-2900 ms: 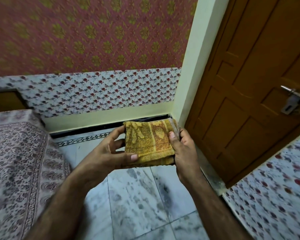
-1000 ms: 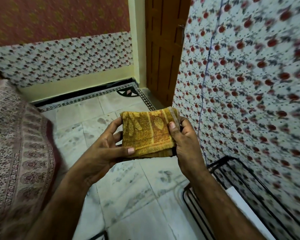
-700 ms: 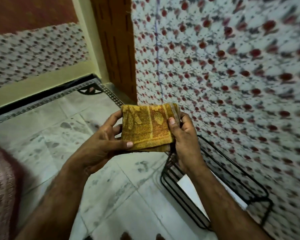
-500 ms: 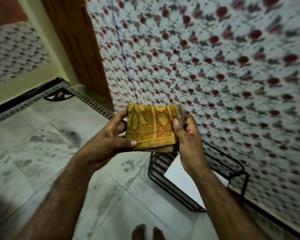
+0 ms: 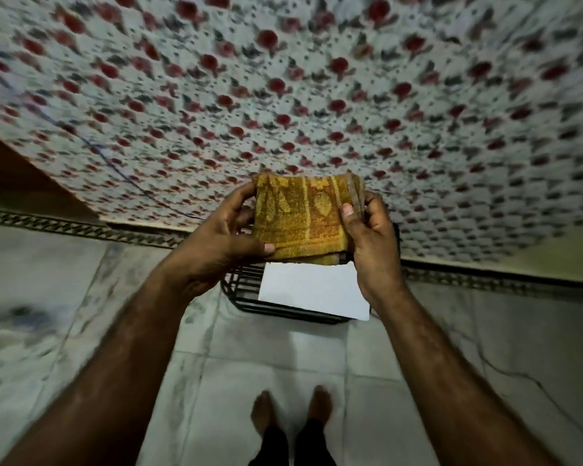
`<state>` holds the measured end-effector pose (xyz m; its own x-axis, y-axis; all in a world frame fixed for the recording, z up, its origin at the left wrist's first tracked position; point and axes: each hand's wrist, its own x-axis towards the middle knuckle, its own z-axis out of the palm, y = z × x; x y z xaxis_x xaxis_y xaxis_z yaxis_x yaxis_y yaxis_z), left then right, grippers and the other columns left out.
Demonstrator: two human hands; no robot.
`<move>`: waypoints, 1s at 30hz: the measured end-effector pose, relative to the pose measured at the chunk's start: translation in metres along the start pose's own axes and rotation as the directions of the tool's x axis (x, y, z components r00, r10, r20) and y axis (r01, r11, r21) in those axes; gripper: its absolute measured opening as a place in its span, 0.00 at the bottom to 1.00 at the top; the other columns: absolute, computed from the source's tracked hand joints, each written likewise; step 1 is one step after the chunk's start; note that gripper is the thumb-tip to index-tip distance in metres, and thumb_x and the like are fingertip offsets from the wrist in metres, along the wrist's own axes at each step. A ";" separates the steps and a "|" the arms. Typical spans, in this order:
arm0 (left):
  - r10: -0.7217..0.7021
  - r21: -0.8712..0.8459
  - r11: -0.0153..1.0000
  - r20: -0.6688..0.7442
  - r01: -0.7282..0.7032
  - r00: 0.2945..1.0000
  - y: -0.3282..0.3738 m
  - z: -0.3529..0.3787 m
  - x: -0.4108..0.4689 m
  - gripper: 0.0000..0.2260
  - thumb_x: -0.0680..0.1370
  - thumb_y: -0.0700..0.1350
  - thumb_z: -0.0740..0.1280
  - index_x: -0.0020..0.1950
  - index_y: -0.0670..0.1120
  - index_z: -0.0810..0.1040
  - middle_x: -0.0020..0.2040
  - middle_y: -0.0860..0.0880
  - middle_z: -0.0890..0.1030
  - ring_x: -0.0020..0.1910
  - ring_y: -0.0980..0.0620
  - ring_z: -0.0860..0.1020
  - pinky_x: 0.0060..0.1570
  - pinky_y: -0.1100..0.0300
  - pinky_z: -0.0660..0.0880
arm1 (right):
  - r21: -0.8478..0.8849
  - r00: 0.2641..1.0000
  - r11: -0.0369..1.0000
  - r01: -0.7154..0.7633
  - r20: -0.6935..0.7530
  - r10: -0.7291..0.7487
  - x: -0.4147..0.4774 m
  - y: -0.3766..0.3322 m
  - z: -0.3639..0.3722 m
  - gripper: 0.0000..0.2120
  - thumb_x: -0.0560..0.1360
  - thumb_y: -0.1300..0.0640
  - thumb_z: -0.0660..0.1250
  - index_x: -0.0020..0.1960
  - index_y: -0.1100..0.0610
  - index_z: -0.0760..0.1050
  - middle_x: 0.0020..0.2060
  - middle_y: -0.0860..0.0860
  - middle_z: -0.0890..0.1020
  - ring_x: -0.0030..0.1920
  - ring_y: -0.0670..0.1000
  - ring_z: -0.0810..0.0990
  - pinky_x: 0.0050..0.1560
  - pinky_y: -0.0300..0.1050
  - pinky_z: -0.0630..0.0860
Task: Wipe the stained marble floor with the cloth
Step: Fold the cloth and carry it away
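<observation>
Wall [image 5: 317, 79]: swung round to fill the whole upper half, its red flower print blurred; half a second before, it took up only the right side. A thin blue line [image 5: 115, 163] ran down it at the left.
Door [image 5: 11, 173]: slid off to a brown sliver at the far left edge.
Floor [image 5: 418, 381]: pale marble tiles spread across the lower half, with grey smudges [image 5: 21, 314] at the left and a dark patterned border [image 5: 81, 227] along the foot of the wall.
Rack [image 5: 283, 312]: black wire, stood on the floor just against the wall, now straight ahead under the hands rather than off to the right.
Sheet [image 5: 310, 287]: plain white, lay flat on top of the rack.
Cloth [image 5: 300, 216]: folded, mustard yellow with an orange panel, was held up in the air in front of the wall and above the rack, well clear of the floor, and kept its fold and both hands on it.
Left hand [image 5: 216, 243]: pinched the cloth's left side, thumb laid across the lower front corner, fingers behind.
Right hand [image 5: 374, 243]: pinched the right edge, thumb on the front, fingers curled round the back.
Feet [image 5: 263, 412]: bare, side by side on the tiles at the bottom, more in view than before.
</observation>
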<state>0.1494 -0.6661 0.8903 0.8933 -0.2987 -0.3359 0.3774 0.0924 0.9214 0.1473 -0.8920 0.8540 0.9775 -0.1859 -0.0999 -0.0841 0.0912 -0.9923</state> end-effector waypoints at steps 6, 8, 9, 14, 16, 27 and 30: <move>-0.074 0.043 0.996 0.064 0.072 0.995 -0.067 0.034 0.077 0.42 0.71 0.24 0.71 0.77 0.57 0.67 0.67 0.43 0.80 0.61 0.43 0.83 0.54 0.49 0.82 | -0.030 0.985 0.996 -0.089 -0.148 0.084 0.032 0.071 -0.057 0.10 0.82 0.51 0.65 0.63 0.47 0.78 0.55 0.50 0.86 0.57 0.56 0.84 0.59 0.66 0.81; -0.099 0.049 0.994 0.070 0.096 0.993 -0.100 0.044 0.104 0.42 0.70 0.28 0.74 0.76 0.58 0.68 0.67 0.42 0.80 0.62 0.41 0.82 0.54 0.49 0.82 | -0.034 0.976 0.993 -0.115 -0.189 0.107 0.046 0.102 -0.075 0.09 0.83 0.53 0.65 0.61 0.45 0.78 0.54 0.49 0.86 0.55 0.54 0.85 0.59 0.65 0.81; -0.105 0.057 0.993 0.072 0.101 0.992 -0.114 0.047 0.115 0.41 0.69 0.29 0.75 0.76 0.58 0.68 0.67 0.41 0.80 0.63 0.41 0.82 0.54 0.49 0.82 | -0.038 0.970 0.991 -0.131 -0.209 0.121 0.052 0.118 -0.083 0.09 0.84 0.56 0.64 0.61 0.46 0.78 0.53 0.48 0.86 0.54 0.52 0.85 0.59 0.63 0.81; -0.164 0.078 0.984 0.059 0.159 0.985 -0.213 0.060 0.181 0.35 0.69 0.36 0.73 0.70 0.64 0.72 0.64 0.42 0.80 0.61 0.42 0.82 0.56 0.48 0.83 | -0.058 0.938 0.976 -0.209 -0.293 0.184 0.082 0.221 -0.118 0.13 0.80 0.50 0.65 0.64 0.49 0.77 0.57 0.52 0.85 0.58 0.56 0.84 0.60 0.65 0.80; -0.193 0.092 0.978 0.062 0.187 0.979 -0.254 0.059 0.207 0.35 0.69 0.37 0.72 0.71 0.65 0.72 0.64 0.42 0.80 0.62 0.42 0.82 0.57 0.46 0.82 | -0.071 0.924 0.966 -0.247 -0.319 0.213 0.094 0.266 -0.130 0.15 0.81 0.50 0.65 0.66 0.52 0.76 0.57 0.52 0.84 0.58 0.55 0.83 0.61 0.64 0.80; -0.330 0.189 0.929 0.034 0.318 0.943 -0.399 0.059 0.309 0.38 0.76 0.28 0.69 0.76 0.60 0.66 0.63 0.44 0.78 0.56 0.45 0.83 0.51 0.54 0.84 | -0.232 0.860 0.896 -0.378 -0.447 0.247 0.147 0.441 -0.162 0.13 0.85 0.52 0.61 0.68 0.51 0.75 0.60 0.54 0.83 0.58 0.58 0.81 0.61 0.62 0.79; -0.356 0.242 0.908 0.021 0.341 0.934 -0.415 0.064 0.323 0.37 0.72 0.31 0.74 0.71 0.61 0.68 0.60 0.44 0.78 0.53 0.46 0.83 0.47 0.56 0.84 | -0.309 0.859 0.863 -0.399 -0.455 0.235 0.154 0.459 -0.166 0.15 0.85 0.53 0.60 0.69 0.55 0.74 0.62 0.57 0.81 0.61 0.59 0.79 0.64 0.59 0.77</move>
<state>0.2657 -0.8620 0.4118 0.6950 -0.3324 -0.6376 0.5878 -0.2482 0.7700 0.2274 -1.0412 0.3710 0.7320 -0.5832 -0.3522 -0.5226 -0.1491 -0.8394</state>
